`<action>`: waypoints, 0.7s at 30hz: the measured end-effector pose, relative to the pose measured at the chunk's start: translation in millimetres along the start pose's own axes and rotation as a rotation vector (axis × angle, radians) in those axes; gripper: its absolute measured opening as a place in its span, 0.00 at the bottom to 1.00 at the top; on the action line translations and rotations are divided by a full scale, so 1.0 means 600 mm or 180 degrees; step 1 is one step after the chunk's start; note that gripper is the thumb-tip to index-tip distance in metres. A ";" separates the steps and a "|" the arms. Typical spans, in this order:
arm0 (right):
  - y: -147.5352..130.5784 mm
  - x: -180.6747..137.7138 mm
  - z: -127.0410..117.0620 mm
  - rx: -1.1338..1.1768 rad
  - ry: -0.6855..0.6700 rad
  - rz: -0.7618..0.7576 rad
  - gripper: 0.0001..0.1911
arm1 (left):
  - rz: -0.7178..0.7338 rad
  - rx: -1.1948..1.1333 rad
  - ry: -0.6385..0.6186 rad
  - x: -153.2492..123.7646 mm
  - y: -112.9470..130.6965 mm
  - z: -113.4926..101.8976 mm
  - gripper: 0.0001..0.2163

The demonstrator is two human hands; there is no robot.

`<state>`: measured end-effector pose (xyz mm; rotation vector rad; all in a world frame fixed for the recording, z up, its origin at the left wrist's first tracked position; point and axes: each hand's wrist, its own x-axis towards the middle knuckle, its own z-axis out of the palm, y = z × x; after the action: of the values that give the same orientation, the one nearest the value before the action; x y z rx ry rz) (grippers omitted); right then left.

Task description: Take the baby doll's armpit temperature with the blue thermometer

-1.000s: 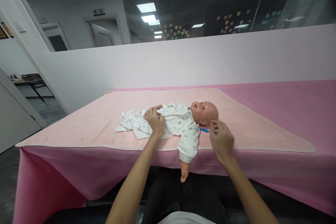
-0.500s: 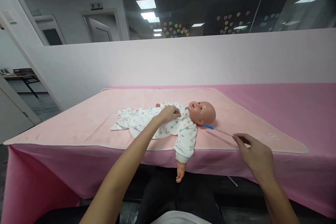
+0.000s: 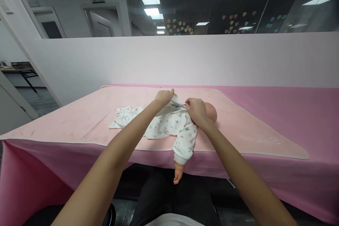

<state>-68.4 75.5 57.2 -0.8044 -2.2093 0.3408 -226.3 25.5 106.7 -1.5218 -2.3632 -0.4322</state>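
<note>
A baby doll (image 3: 211, 112) lies on its back across the pink mat, its head to the right. It wears a white printed baby outfit (image 3: 164, 126). My left hand (image 3: 164, 97) is closed on the outfit's front edge and holds the cloth lifted off the chest. Above the chest, my right hand (image 3: 196, 108) pinches a thin stick with a blue end, apparently a thermometer (image 3: 180, 106). Its blue end points left into the raised opening of the outfit. My right hand hides the doll's face and neck. One doll arm (image 3: 179, 172) hangs over the table's front edge.
A peach-pink mat (image 3: 251, 130) lies on a table with a pink cloth (image 3: 312, 120) that drapes over the front. A white wall (image 3: 185, 60) with a window above it stands behind. My lap is below the table edge.
My right hand has moved left with the thermometer, from beside the doll's head to over its chest. My left hand has raised the outfit's front and shifted slightly up and left.
</note>
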 end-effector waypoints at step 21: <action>0.021 0.079 0.011 0.0058 -0.0678 -0.1024 0.06 | 0.0951 0.1680 -0.0857 -0.024 -0.067 -0.129 0.10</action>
<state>-92.4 115.8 73.2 -0.4059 -2.4828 0.2970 -250.6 -33.7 167.7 -1.6921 -2.1292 0.4566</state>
